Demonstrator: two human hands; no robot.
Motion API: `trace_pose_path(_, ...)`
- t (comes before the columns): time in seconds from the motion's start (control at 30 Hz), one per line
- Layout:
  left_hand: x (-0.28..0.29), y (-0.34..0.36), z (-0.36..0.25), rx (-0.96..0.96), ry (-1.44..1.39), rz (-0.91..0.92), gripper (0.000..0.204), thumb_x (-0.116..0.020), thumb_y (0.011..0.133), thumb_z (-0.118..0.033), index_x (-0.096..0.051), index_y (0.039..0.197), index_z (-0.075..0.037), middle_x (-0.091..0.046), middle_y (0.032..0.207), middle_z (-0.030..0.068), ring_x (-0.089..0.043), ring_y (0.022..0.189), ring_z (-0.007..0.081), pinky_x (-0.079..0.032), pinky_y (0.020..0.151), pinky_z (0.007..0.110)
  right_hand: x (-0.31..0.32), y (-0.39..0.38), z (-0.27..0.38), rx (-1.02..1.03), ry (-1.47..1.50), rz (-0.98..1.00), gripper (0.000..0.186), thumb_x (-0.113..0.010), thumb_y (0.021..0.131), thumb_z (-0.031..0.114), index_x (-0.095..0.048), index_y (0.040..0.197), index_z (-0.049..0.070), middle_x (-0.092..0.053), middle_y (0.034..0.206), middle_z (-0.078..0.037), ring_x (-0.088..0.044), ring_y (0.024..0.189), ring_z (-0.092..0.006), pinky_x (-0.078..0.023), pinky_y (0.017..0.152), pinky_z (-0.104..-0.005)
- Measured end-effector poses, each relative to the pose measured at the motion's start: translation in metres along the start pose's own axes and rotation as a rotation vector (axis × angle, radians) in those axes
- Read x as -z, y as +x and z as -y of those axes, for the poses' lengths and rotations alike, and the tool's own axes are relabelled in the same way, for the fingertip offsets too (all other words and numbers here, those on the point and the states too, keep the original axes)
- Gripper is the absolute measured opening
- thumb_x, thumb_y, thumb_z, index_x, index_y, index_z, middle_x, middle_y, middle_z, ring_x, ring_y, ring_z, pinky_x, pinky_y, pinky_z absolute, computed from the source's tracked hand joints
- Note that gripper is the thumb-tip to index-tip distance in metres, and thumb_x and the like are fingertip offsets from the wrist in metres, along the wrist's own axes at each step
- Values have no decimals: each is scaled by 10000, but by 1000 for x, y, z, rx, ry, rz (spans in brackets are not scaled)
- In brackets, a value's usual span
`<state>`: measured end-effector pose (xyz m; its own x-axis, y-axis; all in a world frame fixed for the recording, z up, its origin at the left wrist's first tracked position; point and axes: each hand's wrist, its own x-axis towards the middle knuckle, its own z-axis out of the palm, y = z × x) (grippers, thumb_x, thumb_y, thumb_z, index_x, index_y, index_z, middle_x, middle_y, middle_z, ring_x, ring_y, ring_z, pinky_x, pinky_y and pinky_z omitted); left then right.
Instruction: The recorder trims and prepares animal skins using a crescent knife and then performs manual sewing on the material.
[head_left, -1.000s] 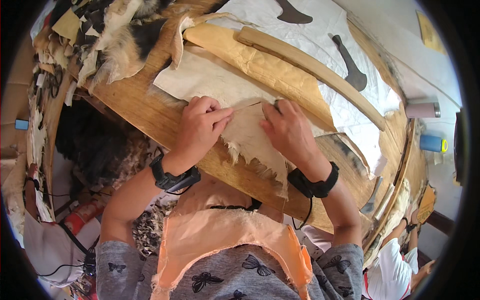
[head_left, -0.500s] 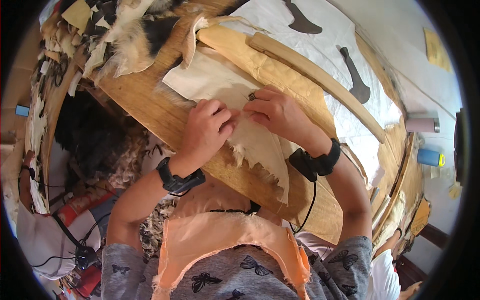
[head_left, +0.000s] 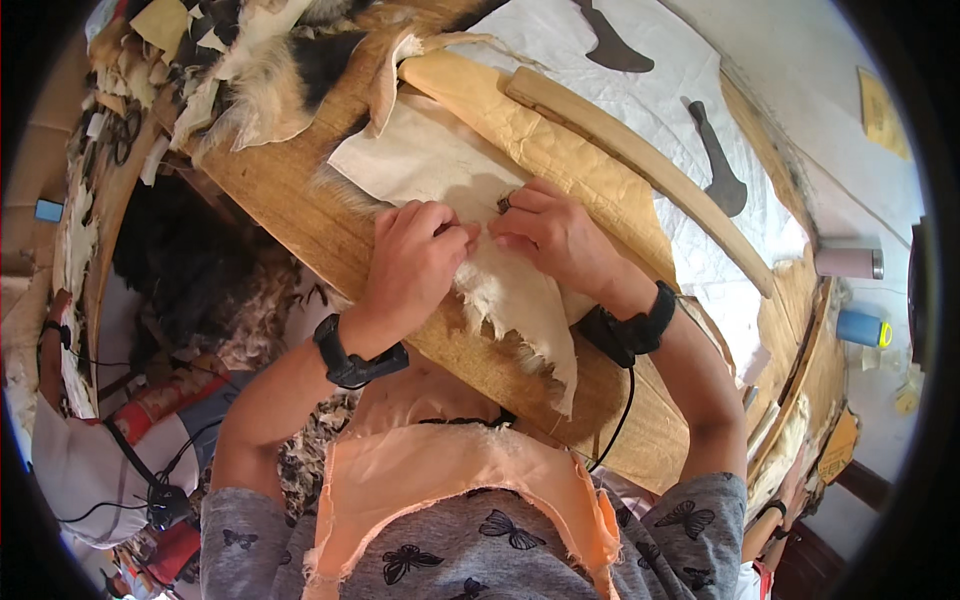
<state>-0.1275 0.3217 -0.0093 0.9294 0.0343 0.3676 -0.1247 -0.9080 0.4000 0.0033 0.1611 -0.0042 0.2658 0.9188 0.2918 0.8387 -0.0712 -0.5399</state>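
Observation:
A pale piece of fur hide (head_left: 520, 310), skin side up with a ragged, hairy lower edge, lies across the wooden table in front of me. My left hand (head_left: 415, 265) is closed with its fingertips pinching the hide's middle. Close beside it, my right hand (head_left: 550, 235), with a ring on one finger, pinches the same hide with curled fingers. A small gap separates the two hands. Whether a small tool or thread is between the fingertips cannot be made out. Each wrist wears a black strapped device.
A long curved wooden bar (head_left: 640, 170) lies over yellow paper (head_left: 470, 95) and a white sheet (head_left: 690, 60). Two dark curved blades (head_left: 718, 160) rest there. Fur scraps (head_left: 265, 95) pile up at far left. A pink bottle (head_left: 848, 263) and blue bottle (head_left: 860, 328) stand right. Other people sit at both sides.
My right hand has shifted slightly down and its fingers have curled in more. The left hand has turned a little, staying at the hide. The whole view has shifted slightly.

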Motion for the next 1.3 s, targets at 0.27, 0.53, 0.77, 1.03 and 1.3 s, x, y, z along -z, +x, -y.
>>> trace_pose_path(0.27,-1,5,7,86,-155,55,158,-702,709,-157,-687,857,-104,-564,802,18,-560,794,188,-402,693,355,-8,1,-6,63,-25,-57,79,-637,757,83,-582,801,48,-516,820,-95,-512,807,-271,-451,740,-366)
trace_pose_path(0.53,-4,8,9,243,-273,91,159,-703,708,-157,-691,853,-91,-579,803,40,-565,795,192,-411,736,353,-13,2,-9,71,-102,-28,89,-563,819,94,-518,855,26,-468,851,-124,-473,831,-301,-416,772,-379)
trace_pose_path(0.77,-7,7,8,106,-60,12,70,-657,743,-172,-693,801,-187,-556,791,-58,-546,816,140,-318,732,365,-13,4,-9,47,-32,-72,137,-604,776,50,-535,892,30,-488,838,-130,-504,807,-315,-436,732,-387)
trace_pose_path(1.03,-1,11,15,-33,101,13,103,-673,730,-158,-704,824,-183,-610,844,-65,-546,867,133,-337,761,359,23,24,13,-297,219,-114,155,-606,745,2,-612,895,39,-537,726,-108,-576,666,-309,-470,605,-380)
trace_pose_path(1.3,-9,13,31,96,-258,99,59,-670,747,-223,-708,768,-182,-600,788,-47,-548,830,164,-326,777,355,-1,14,-11,-71,78,-52,84,-658,743,27,-629,822,26,-572,753,-94,-576,718,-264,-456,607,-346)
